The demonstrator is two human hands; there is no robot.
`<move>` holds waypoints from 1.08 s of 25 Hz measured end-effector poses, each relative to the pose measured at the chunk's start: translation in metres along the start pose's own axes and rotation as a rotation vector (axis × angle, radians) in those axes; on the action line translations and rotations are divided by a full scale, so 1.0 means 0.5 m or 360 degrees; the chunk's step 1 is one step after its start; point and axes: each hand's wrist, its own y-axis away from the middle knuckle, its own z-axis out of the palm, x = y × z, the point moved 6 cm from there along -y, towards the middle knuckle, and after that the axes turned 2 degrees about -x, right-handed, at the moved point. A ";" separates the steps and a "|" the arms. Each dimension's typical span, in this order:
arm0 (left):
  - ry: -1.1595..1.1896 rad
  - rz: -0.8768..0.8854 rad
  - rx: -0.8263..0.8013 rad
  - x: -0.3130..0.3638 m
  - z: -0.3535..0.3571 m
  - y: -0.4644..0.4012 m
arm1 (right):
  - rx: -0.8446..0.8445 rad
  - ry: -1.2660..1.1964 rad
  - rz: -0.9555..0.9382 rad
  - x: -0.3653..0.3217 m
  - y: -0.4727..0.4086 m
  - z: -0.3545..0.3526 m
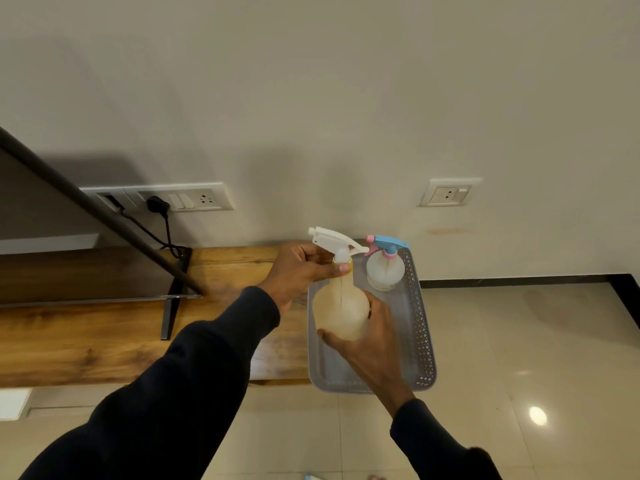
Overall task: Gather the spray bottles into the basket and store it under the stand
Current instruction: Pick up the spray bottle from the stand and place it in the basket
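Hands both grip the translucent yellow-necked spray bottle with white trigger [341, 308], left hand [304, 268] closed at its neck, right hand [367, 341] cupping its base, above the grey perforated plastic basket [420, 327]. That basket overhangs the wooden bench's [104, 337] right edge, so a heavy landing could tip it, toppling the blue-and-pink-triggered spray bottle [385, 270] at its far end.

We face a plain cream wall [311, 81], with soft shadows falling across its lower middle. On it, to the left, sits a long white switch plate [180, 197] with a black plug [157, 204] pushed in; its black cable [162, 233] hangs down toward the counter. Further right we see a smaller white socket plate [450, 192], and a faint yellowish smear below it. A wooden counter [104, 337] with strong grain runs along the wall. A dark screen [62, 237] on a thin metal foot [169, 313] stands on it. Glossy beige floor tiles [519, 341] lie to the right, edged by a dark skirting [512, 280], and we catch a bright lamp reflection [538, 415] on them.
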 end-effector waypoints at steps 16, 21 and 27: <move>-0.0026 -0.0058 0.0223 -0.200 -0.074 -0.185 | 0.0017 0.0040 -0.0032 0.154 -0.271 0.160; -0.0072 -0.0098 0.0261 -0.230 -0.072 -0.236 | 0.0011 -0.0017 -0.0041 0.168 -0.308 0.167; -0.0147 -0.0056 0.0313 -0.235 -0.063 -0.270 | -0.0022 -0.0041 0.0037 0.181 -0.328 0.173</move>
